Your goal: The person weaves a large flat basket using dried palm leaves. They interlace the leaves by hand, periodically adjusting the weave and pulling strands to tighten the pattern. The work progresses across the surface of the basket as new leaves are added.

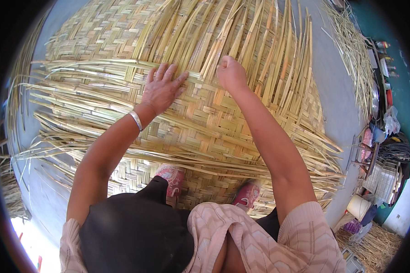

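A large mat [208, 119] of flattened yellow-green reed strips in a herringbone weave lies on the floor under me. My left hand [163, 88] rests on it palm down, fingers spread, over a crosswise reed strip [105, 62]. To its right, my right hand [231, 73] is closed in a fist among the lengthwise strips [255, 32], which fan toward the far side. A strip seems to run into that fist, though the fingers hide its end. Loose crosswise strips [77, 107] stick out past the mat's left edge.
My feet, in pink patterned shoes [247, 194], stand on the mat's near part. A pile of reed strips [351, 54] lies at the far right. Along the right wall are coiled black cable [395, 151], a white bucket [358, 207] and plastic bags. More reeds lie at the left.
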`<state>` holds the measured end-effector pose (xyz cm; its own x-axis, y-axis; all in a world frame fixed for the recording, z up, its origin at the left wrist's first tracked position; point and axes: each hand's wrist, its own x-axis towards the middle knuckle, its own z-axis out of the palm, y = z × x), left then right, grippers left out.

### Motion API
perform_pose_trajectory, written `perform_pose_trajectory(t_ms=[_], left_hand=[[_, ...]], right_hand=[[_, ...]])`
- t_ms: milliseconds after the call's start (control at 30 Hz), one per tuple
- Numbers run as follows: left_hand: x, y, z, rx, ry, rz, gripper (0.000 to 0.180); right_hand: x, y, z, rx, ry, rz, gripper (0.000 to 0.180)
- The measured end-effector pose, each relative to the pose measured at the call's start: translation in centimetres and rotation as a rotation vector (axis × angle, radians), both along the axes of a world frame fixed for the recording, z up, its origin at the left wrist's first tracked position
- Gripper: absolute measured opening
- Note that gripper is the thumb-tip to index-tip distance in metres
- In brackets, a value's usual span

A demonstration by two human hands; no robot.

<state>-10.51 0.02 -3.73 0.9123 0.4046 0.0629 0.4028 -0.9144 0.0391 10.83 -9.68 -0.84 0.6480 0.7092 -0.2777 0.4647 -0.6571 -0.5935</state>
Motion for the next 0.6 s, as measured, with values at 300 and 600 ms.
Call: perform_pose_trajectory(t_ms=[300, 600], left_hand=[[1.7, 0.0, -0.4, -0.199, -0.122, -0.043, 0.042], [3.3, 0.0, 0.1, -0.163, -0.146, -0.010, 0.037]], right_hand=[[-0.1, 2.9, -2.4, 0.063, 0.164, -0.305, 0.031], [0.8, 3.2, -0.5, 0.225, 0.829, -0.398, 0.031]])
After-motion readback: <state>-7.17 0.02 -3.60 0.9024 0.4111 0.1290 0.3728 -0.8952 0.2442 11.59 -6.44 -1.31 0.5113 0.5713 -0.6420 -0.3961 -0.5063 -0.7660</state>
